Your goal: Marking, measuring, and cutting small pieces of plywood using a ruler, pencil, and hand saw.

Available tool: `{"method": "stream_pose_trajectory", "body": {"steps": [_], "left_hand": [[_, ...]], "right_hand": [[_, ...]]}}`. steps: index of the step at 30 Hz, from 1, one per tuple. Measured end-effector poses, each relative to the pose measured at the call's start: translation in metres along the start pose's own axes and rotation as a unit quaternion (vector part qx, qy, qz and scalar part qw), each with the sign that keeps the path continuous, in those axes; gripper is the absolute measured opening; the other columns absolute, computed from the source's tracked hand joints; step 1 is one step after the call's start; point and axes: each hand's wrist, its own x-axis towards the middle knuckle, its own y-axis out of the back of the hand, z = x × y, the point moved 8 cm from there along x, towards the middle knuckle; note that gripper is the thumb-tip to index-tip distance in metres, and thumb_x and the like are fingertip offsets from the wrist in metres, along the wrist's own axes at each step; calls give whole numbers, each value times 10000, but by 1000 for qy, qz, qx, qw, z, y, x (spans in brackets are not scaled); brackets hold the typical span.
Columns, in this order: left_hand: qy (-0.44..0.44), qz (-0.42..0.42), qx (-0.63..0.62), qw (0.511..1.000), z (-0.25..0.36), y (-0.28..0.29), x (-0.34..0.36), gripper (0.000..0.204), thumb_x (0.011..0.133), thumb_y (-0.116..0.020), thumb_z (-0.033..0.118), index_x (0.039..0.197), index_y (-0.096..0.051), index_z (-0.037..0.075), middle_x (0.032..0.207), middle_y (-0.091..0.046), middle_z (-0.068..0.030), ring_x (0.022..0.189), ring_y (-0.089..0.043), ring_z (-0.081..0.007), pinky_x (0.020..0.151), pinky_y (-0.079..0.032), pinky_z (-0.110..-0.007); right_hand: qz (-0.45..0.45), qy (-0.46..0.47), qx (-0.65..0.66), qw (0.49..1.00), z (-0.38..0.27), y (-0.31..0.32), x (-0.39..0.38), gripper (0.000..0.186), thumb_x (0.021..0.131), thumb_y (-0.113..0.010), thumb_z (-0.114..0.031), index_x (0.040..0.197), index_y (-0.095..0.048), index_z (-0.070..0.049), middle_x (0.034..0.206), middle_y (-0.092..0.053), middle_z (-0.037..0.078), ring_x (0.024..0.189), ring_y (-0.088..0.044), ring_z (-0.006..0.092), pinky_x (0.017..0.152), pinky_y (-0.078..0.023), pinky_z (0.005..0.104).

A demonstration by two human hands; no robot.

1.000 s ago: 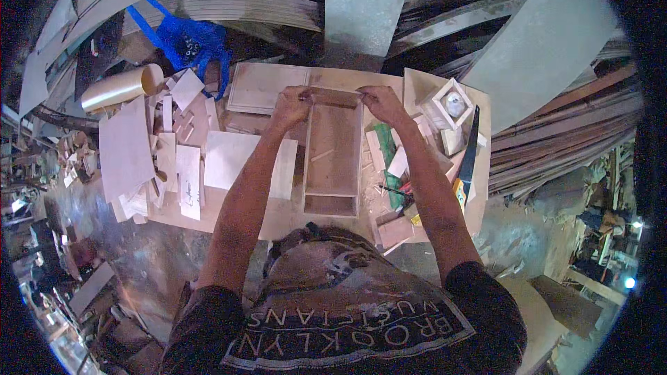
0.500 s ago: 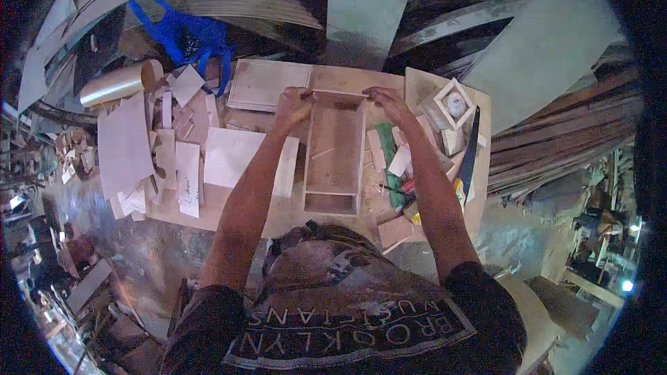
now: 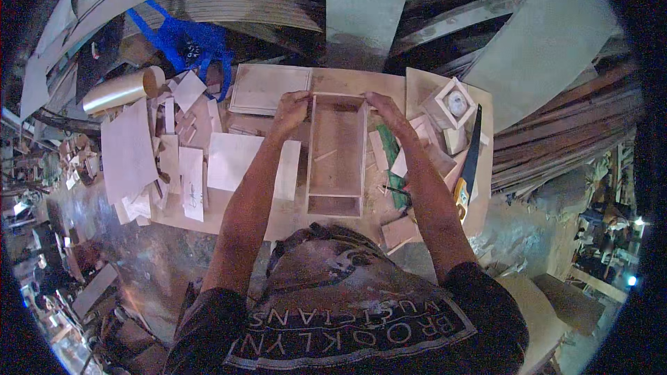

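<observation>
A long, open wooden box [image 3: 365, 149] lies on the workbench in front of me, with its short ends far and near. A crosspiece [image 3: 335, 196] divides off a small compartment at its near end. My left hand [image 3: 293, 107] is closed on the box's far left corner. At the far right corner, my right hand [image 3: 382, 105] grips the box with its fingers bent against the edge. A thin sliver of wood [image 3: 325, 155] lies inside the large compartment.
Pale boards [image 3: 235, 160] and offcuts cover the bench's left side, near a gold cylinder [image 3: 118, 94] and a blue bag [image 3: 187, 42]. A panel [image 3: 271, 89] lies at the back. On the right are a hexagonal wooden piece [image 3: 455, 103], a handsaw [image 3: 470, 160] and a green strip [image 3: 398, 191].
My right hand's fingers have drawn in from over the far edge to the far right corner. My left hand stays at its corner. The box looks almost unmoved.
</observation>
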Motion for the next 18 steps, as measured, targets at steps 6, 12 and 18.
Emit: {"method": "stream_pose_trajectory", "body": {"steps": [6, 12, 18], "left_hand": [[-21, -23, 66, 997, 10, -11, 5, 319, 884, -593, 208, 1068, -673, -39, 831, -689, -133, 777, -645, -183, 727, -511, -323], [-35, 12, 70, 997, 8, -7, 3, 300, 886, -587, 203, 1028, -666, -49, 744, -654, -142, 703, -626, -191, 654, -490, -355], [-34, -5, 155, 987, 8, 2, 2, 363, 904, -607, 255, 1156, -631, -4, 1081, -600, -193, 954, -617, -266, 803, -515, -368]], "right_hand": [[-24, 25, -68, 997, 12, 5, 8, 565, 933, -526, -462, 1299, -553, -33, 1301, -558, 98, 1225, -492, 235, 1028, -380, 411], [-15, -16, 9, 1000, 31, 2, 17, 595, 931, -519, -485, 1311, -542, -28, 1299, -557, 106, 1231, -486, 243, 1046, -360, 404], [-34, 2, -13, 999, 20, -6, 19, 649, 927, -503, -528, 1317, -526, -9, 1307, -545, 123, 1243, -471, 252, 1051, -351, 421]]}}
